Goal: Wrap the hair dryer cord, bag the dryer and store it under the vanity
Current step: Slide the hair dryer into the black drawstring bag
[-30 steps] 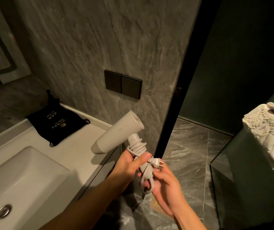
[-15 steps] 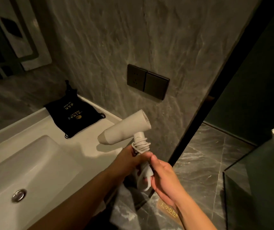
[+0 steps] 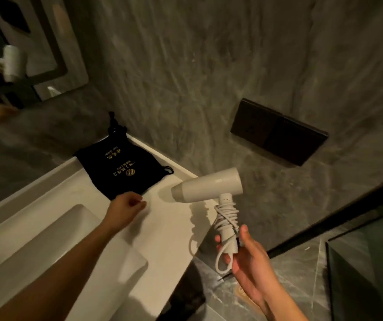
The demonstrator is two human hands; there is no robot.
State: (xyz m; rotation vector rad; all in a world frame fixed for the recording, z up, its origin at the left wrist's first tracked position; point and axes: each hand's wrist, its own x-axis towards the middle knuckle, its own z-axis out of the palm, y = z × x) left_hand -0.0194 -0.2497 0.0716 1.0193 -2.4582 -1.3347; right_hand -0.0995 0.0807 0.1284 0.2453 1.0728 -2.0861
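A white hair dryer is held upright off the counter's right end, nozzle pointing left. Its white cord is coiled around the handle, with a loop hanging below. My right hand grips the bottom of the handle. A black drawstring bag with gold print lies flat on the white vanity counter by the wall. My left hand hovers just in front of the bag's near edge, fingers curled and holding nothing.
A white sink basin is set into the counter at left. A dark socket plate sits on the grey stone wall. A mirror hangs at upper left. Dark glass panel and tiled floor lie to the right.
My left hand let go of the dryer handle and moved left toward the black bag. My right hand now holds the dryer alone, and the view turned left.
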